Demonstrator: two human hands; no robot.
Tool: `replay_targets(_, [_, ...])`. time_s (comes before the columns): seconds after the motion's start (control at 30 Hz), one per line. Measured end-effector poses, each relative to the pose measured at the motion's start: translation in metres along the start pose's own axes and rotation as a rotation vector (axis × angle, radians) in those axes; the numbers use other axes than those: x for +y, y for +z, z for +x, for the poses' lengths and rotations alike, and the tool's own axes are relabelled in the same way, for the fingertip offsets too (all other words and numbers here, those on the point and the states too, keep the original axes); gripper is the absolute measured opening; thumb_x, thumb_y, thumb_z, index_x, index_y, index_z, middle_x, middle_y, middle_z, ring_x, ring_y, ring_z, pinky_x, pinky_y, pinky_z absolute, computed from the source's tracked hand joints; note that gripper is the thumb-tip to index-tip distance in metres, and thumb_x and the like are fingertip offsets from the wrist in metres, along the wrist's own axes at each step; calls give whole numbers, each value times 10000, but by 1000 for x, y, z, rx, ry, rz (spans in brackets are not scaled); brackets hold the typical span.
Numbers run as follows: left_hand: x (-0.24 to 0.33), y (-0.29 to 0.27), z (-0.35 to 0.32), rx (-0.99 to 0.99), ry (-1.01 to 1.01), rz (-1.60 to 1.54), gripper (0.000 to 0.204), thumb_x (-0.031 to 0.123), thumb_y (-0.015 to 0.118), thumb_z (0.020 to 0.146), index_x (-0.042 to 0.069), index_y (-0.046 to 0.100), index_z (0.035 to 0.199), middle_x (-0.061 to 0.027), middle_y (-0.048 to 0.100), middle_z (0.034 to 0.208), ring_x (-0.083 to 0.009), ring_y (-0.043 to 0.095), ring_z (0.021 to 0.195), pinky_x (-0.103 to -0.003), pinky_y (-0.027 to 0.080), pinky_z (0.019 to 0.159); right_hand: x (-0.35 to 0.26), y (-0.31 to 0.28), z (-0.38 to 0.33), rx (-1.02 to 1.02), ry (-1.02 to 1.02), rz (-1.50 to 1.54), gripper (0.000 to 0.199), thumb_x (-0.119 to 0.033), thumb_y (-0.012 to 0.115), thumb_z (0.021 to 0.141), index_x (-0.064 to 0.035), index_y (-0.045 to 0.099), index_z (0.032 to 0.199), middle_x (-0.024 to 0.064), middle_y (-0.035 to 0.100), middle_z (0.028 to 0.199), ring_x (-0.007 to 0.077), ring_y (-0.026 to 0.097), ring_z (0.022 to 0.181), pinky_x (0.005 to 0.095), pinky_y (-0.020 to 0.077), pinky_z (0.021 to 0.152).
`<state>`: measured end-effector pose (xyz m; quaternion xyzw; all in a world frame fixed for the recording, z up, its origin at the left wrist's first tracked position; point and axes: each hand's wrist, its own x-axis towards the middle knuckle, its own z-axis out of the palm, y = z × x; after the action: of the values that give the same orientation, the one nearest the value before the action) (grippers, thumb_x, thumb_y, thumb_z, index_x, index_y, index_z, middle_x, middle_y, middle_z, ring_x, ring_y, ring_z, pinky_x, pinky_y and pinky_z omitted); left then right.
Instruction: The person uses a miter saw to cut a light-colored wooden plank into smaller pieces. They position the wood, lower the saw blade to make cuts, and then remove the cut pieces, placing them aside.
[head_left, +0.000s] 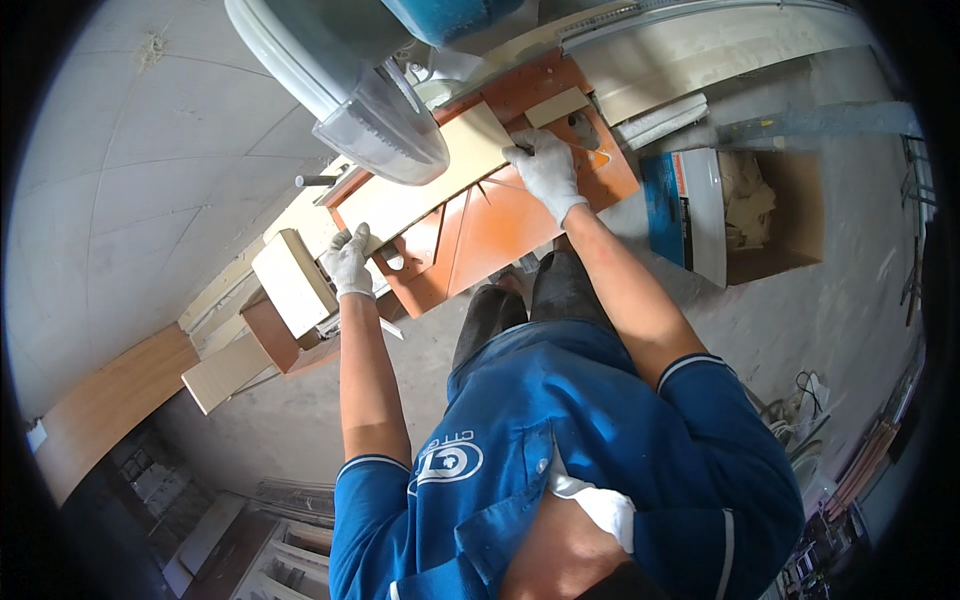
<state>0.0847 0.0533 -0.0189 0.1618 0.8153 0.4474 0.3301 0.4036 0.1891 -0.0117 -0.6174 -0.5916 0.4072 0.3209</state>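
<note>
A long pale board (pixel 430 180) lies slantwise across the orange saw table (pixel 500 230), under the saw's clear blade guard (pixel 385 125). My left hand (pixel 348 262), in a white glove, grips the board's near left end. My right hand (pixel 545 172), also gloved, rests on the table at the board's right end, its fingertips pinched on a small dark pencil-like thing against the board's edge. A short pale offcut (pixel 557 106) lies on the table just beyond that hand.
The saw's blue motor housing (pixel 450 15) hangs above the table. A pale wooden block (pixel 290 280) and brown boards (pixel 110 400) lie to the left. An open cardboard box (pixel 790 215) with wood scraps stands on the concrete floor at the right.
</note>
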Motion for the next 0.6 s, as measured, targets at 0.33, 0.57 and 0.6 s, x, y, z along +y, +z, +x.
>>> replay_targets(0.33, [-6, 13, 9, 81, -18, 24, 373, 149, 896, 784, -24, 664, 1019, -78, 697, 906, -135, 621, 728, -264, 505, 626, -1, -3, 15, -80, 18, -179, 267, -238, 747, 836, -50, 750, 1025, 143, 728, 1018, 275, 703, 929, 369, 532, 861])
replay_targets(0.57, [16, 16, -15, 241, 329, 594, 603, 245, 940, 722, -31, 618, 1150, -148, 667, 1096, -209, 632, 961, -339, 537, 854, 10, -5, 10, -41, 44, -70, 267, -254, 734, 856, -56, 747, 1034, 142, 736, 978, 273, 706, 905, 366, 536, 842])
replay_targets(0.6, [15, 18, -17, 192, 273, 536, 611, 254, 938, 725, -30, 618, 1160, -148, 669, 1093, -210, 633, 966, -343, 537, 863, 12, -7, 13, -43, 7, -17, 268, -263, 722, 858, -57, 751, 1026, 140, 735, 938, 281, 702, 875, 380, 535, 821])
